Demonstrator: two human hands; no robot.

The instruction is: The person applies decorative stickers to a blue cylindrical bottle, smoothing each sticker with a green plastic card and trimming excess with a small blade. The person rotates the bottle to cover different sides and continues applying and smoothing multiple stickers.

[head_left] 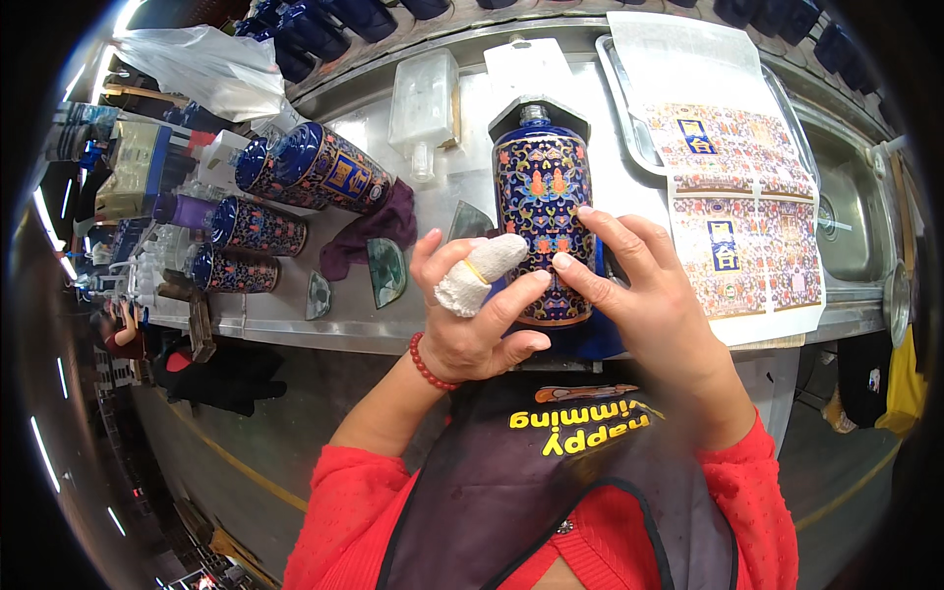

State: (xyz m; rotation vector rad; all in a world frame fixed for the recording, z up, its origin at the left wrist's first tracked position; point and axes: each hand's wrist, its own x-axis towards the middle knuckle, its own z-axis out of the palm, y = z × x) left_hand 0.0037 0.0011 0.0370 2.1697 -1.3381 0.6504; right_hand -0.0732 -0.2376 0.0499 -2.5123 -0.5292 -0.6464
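Observation:
A dark blue bottle (543, 211) covered in a colourful flower pattern lies in front of me, its neck pointing away. My left hand (470, 310) is at its lower left with fingers apart; a white cloth cover (482, 275) with a yellow band wraps one finger. One bare fingertip of that hand touches the lower part of the pattern. From the right, my right hand (649, 290) rests its thumb and a fingertip on the bottle's face, the other fingers spread along its side. The bottle's underside is hidden.
Printed decal sheets (744, 256) lie on a metal tray (629, 128) to the right, beside a sink (854, 221). At left stand patterned bottles (329, 167), a purple cloth (369, 236) and dark scraper-like pieces (386, 270). A clear rectangular bottle (423, 103) lies behind.

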